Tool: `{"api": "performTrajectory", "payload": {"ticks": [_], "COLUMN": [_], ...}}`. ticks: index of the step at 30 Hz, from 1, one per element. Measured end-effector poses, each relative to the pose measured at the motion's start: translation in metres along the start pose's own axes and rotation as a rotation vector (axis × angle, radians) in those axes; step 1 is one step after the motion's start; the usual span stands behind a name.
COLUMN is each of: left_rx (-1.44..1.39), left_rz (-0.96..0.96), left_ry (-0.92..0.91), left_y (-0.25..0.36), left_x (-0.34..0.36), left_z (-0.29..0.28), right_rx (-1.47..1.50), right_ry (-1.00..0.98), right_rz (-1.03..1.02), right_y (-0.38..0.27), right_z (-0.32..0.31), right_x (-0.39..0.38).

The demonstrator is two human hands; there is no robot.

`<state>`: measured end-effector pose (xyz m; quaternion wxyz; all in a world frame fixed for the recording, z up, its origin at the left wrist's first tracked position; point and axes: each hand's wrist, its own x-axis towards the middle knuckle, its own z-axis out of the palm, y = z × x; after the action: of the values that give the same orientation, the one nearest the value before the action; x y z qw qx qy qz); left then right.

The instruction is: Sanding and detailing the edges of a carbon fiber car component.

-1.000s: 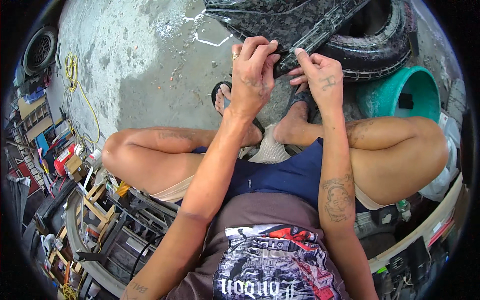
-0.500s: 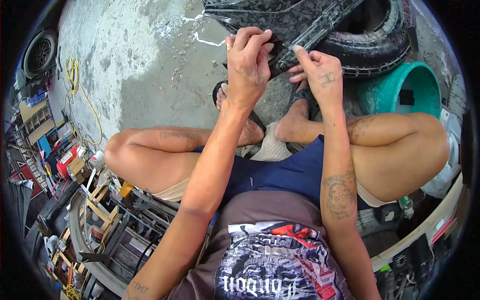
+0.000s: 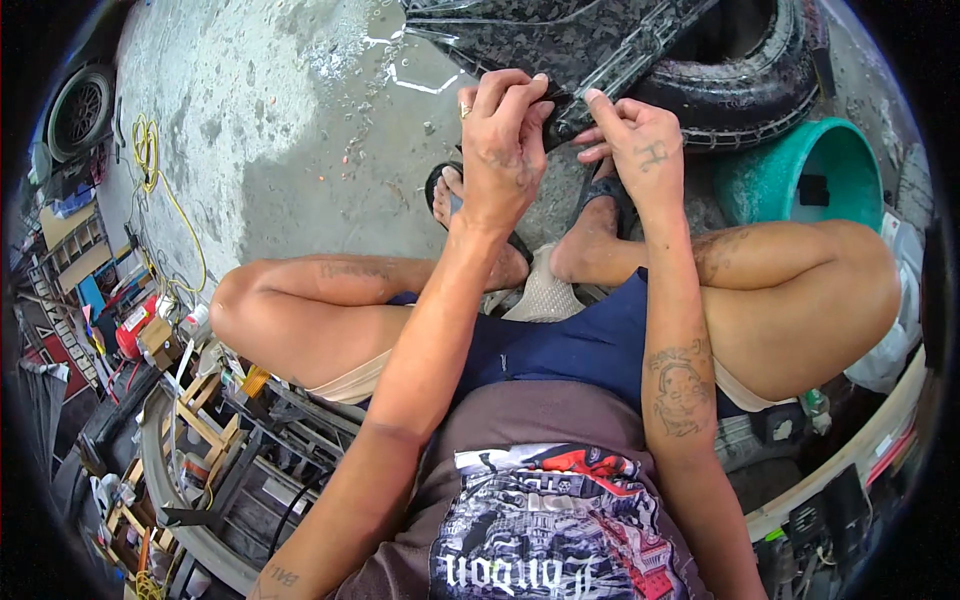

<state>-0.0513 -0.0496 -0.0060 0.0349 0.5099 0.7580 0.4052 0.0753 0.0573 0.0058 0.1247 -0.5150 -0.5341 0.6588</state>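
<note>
A glossy black panel (image 3: 520,40) with a grey mottled pattern and a long raised rib lies ahead of me. Its near corner comes between my two hands. My left hand (image 3: 505,140) is closed in a pinch at that corner, on what looks like a thin black flap; the fingers partly hide it. My right hand (image 3: 642,140) grips the near end of the rib, thumb on top and fingers curled below. Under the panel's right side is a black tyre (image 3: 770,125), lying flat.
A green bucket (image 3: 750,185) lies on its side by my right knee. At the far left are a wheel (image 3: 80,110) and a yellow cord (image 3: 150,150) on the concrete floor. Tools and scraps crowd the lower left, by a curved grey rim (image 3: 155,450).
My left hand has come a little toward me and to the right, nearer the panel's corner. The right hand keeps almost the same place on the rib.
</note>
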Motion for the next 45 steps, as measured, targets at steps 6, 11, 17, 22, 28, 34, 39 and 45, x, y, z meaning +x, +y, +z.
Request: {"api": "performTrajectory", "payload": {"ticks": [6, 11, 17, 22, 28, 34, 39, 45], "left_rx": [0.000, 0.018, 0.020, 0.036, 0.010, 0.022, -0.039, -0.036], "left_rz": [-0.067, -0.015, 0.071, -0.097, -0.054, -0.057, -0.010, 0.061], "left_ry": [0.046, 0.050, 0.053, 0.089, 0.049, 0.070, 0.014, 0.077], "left_y": [-0.0002, -0.0010, -0.0008, -0.0045, 0.0010, -0.0019, 0.0015, 0.0008], "left_x": [0.0049, 0.0035, 0.0037, 0.0092, 0.0013, 0.0078, 0.0026, 0.0008], "left_z": [0.0006, 0.0022, 0.0011, -0.0039, -0.0007, 0.0019, 0.0019, 0.0045], "right_rx": [-0.001, -0.038, -0.011, 0.026, 0.018, 0.000, 0.007, 0.016], "right_ry": [0.014, -0.013, 0.015, 0.000, 0.005, -0.004, -0.012, -0.007], "right_rz": [0.007, 0.000, -0.008, 0.020, -0.005, 0.008, 0.008, -0.031], "right_y": [-0.0012, -0.0009, -0.0001, -0.0019, -0.0001, 0.0012, 0.0014, 0.0005], "right_z": [0.0009, -0.0011, -0.0001, 0.0007, 0.0005, -0.0003, -0.0002, -0.0023], "right_x": [0.0001, 0.0013, 0.0010, 0.0013, 0.0009, 0.0020, 0.0023, 0.0015]}}
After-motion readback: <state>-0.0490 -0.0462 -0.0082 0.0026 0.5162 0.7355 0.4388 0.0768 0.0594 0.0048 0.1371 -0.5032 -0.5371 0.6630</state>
